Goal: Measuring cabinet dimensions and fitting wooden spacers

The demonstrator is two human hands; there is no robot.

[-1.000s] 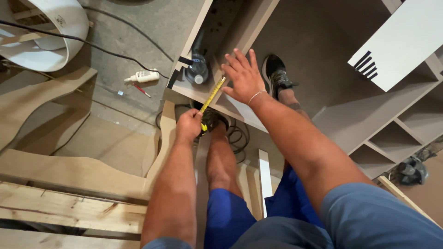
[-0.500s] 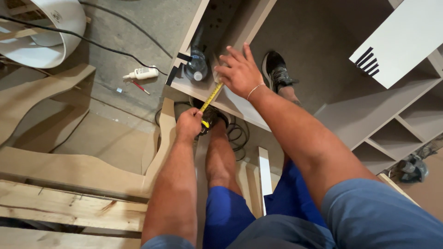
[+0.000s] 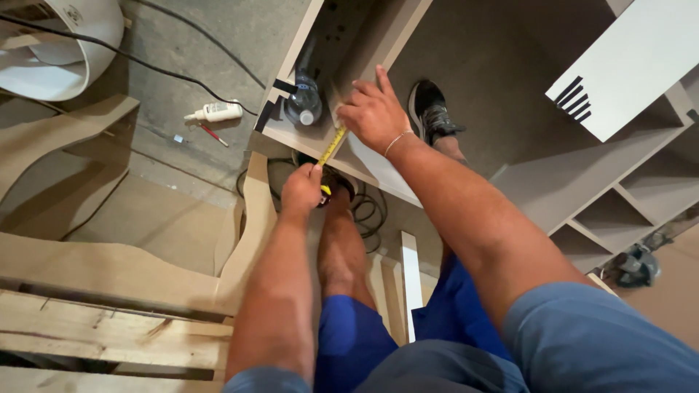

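- Tape measure (image 3: 331, 148): its yellow blade runs diagonally across the edge of a beige cabinet panel (image 3: 291, 135), stretched between both hands.
- Left hand (image 3: 301, 191) grips the lower end of the blade, fingers curled shut around it, just below the panel's edge.
- Right hand (image 3: 373, 113) lies on the panel at the blade's upper end, fingers spread, fingertips pressing down.
- Clear plastic bottle (image 3: 303, 102) stands in the cabinet opening, just beside the right hand.
- White glue bottle (image 3: 215, 111) and red pencil (image 3: 214, 135) lie on the concrete floor.
- Black shoe (image 3: 429, 108) stands past the right wrist.
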